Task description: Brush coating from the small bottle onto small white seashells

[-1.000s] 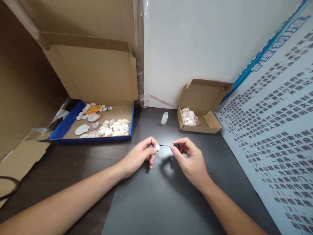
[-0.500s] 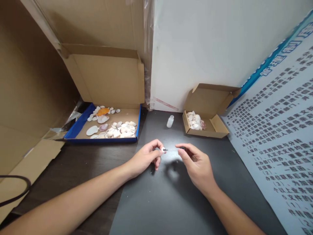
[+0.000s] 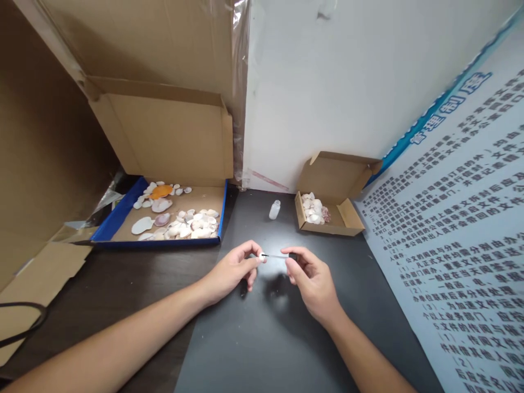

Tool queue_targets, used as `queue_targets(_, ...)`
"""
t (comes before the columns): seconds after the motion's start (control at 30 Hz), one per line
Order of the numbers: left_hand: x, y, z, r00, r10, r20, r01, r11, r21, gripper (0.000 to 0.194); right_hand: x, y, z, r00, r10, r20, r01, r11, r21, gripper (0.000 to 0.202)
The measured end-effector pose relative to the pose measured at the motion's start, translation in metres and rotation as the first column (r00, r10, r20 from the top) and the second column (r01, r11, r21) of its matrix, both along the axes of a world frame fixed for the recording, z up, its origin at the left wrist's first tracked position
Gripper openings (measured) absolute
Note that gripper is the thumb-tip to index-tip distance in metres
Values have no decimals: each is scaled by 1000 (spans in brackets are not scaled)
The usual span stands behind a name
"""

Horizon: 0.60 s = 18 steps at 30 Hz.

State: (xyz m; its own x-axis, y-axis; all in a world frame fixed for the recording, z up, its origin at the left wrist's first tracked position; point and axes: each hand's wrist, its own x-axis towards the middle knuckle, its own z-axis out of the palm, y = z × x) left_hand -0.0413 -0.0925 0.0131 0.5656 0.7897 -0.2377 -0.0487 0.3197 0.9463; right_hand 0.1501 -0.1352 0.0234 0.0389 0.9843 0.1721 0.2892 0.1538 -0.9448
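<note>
My left hand (image 3: 237, 269) is closed, pinching a small white shell (image 3: 262, 257) between thumb and fingertips. In my right hand (image 3: 313, 278) is a thin brush (image 3: 276, 256) with a dark cap-like handle, gripped between thumb and fingers. Its dark bristle tip points left and meets the shell, as far as I can see. Behind the hands a small clear bottle (image 3: 274, 210) stands uncapped, with whitish contents.
At the back left, an open blue-edged cardboard box (image 3: 159, 244) holds many shells (image 3: 192, 225). A smaller open carton (image 3: 331, 227) with white and pinkish shells is at the back right. A printed poster (image 3: 429, 218) runs along the right side.
The whole view has shifted, so everything sits farther left. Both hands keep their holds, and the brush tip now lies more over the shell.
</note>
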Motion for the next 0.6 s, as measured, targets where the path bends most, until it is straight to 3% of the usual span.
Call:
queue_targets(0.1, -1, 0, 2, 1000, -9, -9, 9, 1000, -1, 31, 1, -1, 2, 994, -54, 93, 49, 997, 55, 21)
queue_targets(0.2, -1, 0, 4, 1000, -12, -20, 12, 1000, 9, 32, 2, -3, 6, 997, 30, 76, -32, 999, 32, 22)
queue_targets(0.6, -3, 1, 6, 998, -34, -56, 36, 999, 38, 27, -1, -6, 10, 990, 18, 142, -25, 999, 48, 17)
